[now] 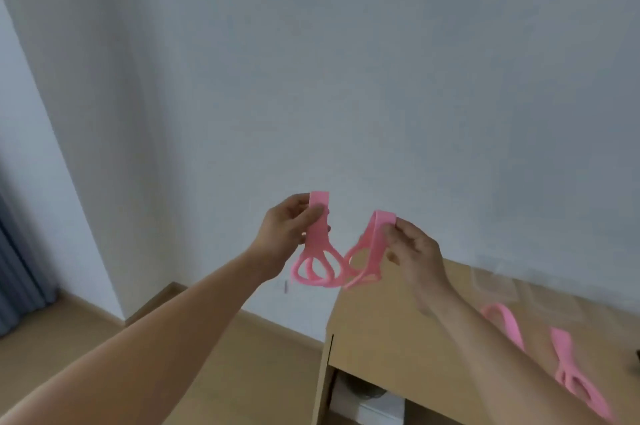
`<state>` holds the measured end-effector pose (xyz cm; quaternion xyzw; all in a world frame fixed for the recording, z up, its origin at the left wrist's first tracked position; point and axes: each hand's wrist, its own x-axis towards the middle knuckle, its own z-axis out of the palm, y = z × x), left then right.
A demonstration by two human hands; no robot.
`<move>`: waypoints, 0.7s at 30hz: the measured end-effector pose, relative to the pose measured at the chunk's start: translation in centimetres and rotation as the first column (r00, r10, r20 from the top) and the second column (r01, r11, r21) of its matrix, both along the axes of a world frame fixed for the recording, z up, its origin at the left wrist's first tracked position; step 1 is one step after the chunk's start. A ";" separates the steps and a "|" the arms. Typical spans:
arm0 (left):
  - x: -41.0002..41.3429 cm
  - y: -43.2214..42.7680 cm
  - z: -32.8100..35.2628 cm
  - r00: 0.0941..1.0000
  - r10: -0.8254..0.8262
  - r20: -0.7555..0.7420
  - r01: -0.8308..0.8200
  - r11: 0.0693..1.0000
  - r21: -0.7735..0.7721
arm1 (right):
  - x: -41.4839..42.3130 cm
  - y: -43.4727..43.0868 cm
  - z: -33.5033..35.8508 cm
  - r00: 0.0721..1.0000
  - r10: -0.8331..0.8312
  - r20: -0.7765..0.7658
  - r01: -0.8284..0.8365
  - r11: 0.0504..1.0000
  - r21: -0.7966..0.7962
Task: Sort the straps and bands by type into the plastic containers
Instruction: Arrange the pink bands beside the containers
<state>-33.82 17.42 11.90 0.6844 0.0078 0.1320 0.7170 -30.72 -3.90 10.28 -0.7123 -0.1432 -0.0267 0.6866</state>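
Grey wall behind, left hand (pixel 284 234) and right hand (pixel 417 251) each pinch an end of seemingly tangled pink straps (pixel 323 274), two loose straps (pixel 562 350) at four o'clock unsorted, so plenty left.

1. Table (pixel 388 324): light wood, with an open shelf under its top
2. Far strap (pixel 507 322): pink, lying flat on the top
3. Near strap (pixel 568 365): pink, flat, just beside the far strap, forked end toward the front
4. Containers (pixel 495 281): clear plastic, blurred, at the back of the top

Pale grey wall (pixel 346 78), pink straps (pixel 317 239), tan table (pixel 398 327), blue curtain (pixel 14 269).
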 end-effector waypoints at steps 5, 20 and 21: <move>1.8 -7.2 0.3 0.987 -0.158 0.041 0.157 0.987 0.017 | 0.5 -7.2 -0.2 1.000 -0.008 0.011 0.008 1.000 0.016; 9.2 -32.6 -4.4 0.918 -0.318 -0.237 0.348 0.932 0.097 | 3.2 -33.1 -4.5 0.937 -0.306 -0.166 0.286 0.948 -0.136; 9.7 -33.7 -5.2 0.907 -0.330 -0.262 0.361 0.929 0.079 | 3.5 -34.4 -4.9 0.921 -0.344 -0.183 0.322 0.936 -0.141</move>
